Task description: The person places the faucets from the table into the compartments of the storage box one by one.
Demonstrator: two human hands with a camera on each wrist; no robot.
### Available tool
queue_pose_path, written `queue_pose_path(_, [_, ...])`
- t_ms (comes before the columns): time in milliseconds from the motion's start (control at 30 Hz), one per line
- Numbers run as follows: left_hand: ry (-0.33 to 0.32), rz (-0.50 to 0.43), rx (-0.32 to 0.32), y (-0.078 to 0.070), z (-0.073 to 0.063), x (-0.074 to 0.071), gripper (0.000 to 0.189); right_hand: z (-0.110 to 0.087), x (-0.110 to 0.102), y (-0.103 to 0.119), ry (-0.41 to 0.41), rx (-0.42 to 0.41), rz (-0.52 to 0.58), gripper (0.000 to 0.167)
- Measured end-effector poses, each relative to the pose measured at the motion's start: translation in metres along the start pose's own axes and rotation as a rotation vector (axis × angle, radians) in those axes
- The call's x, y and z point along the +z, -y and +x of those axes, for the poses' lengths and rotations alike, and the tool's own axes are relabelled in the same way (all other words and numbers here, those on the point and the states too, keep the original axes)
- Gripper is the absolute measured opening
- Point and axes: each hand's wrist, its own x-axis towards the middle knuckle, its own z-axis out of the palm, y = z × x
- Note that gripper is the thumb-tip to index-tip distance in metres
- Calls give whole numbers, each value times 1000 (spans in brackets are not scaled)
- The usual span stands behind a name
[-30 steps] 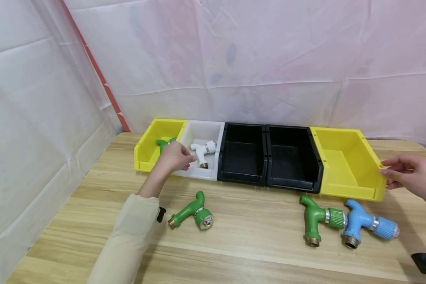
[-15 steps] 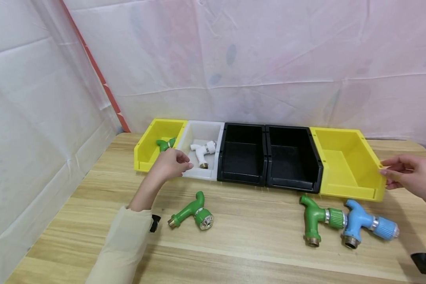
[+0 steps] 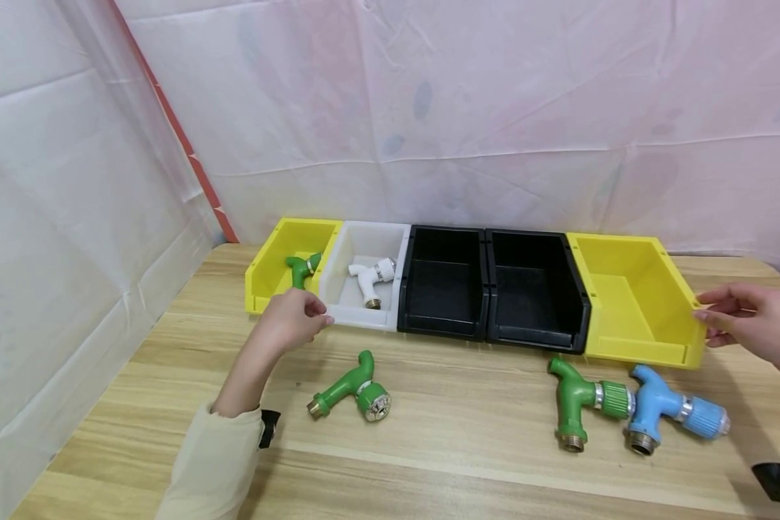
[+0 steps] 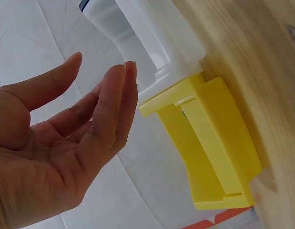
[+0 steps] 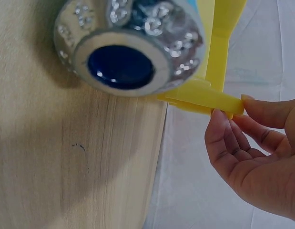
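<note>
My left hand (image 3: 292, 319) hovers by the front edges of the left yellow bin (image 3: 252, 292) and the white bin (image 3: 357, 318). In the left wrist view its thumb and loosely bent fingers stand apart with nothing between them. A green tap (image 3: 301, 267) lies in that yellow bin, a white tap (image 3: 368, 282) in the white one. Below the hand, another green tap (image 3: 352, 388) rests on the table. My right hand (image 3: 757, 321) pinches the side rim of the right yellow bin (image 3: 646, 350) between thumb and fingers, as the right wrist view (image 5: 261, 152) also shows.
Two black bins (image 3: 446, 328) (image 3: 538, 336) stand side by side between the white bin and the right yellow bin. In front of the right yellow bin lie a green tap (image 3: 575, 401) and a blue tap (image 3: 663, 406), close together. Pale cloth (image 3: 461, 108) hangs behind the wooden table (image 3: 461, 448).
My left hand has drawn back from over the white bin, toward the left and the table's front, uncovering the green tap in the left yellow bin. The right hand keeps its grip on the bin.
</note>
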Motion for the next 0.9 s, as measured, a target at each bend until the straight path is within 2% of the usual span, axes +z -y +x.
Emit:
queue_pose_path(133, [-2,10,-7,3,-4,4,18,0,1,-3,-16,-4,-10,33])
queue_pose_path(200, [4,9,-18,4,-6,7,17,-4,-1,5,10,-4,14,28])
queue_pose_path(233, [6,7,-24,5,-7,8,17,-5,-1,9,-7,20,10,25])
queue_pose_path(400, [24,24,-43,10,-12,17,15,-9,-3,20,11,24,10,25])
queue_pose_path(467, [36,33,-42,12,-14,21,13,-9,-4,20,31,-1,0,28])
queue_pose_path(900, [105,62,-15,16,-29,31,10,-9,-3,21,27,-12,-10,25])
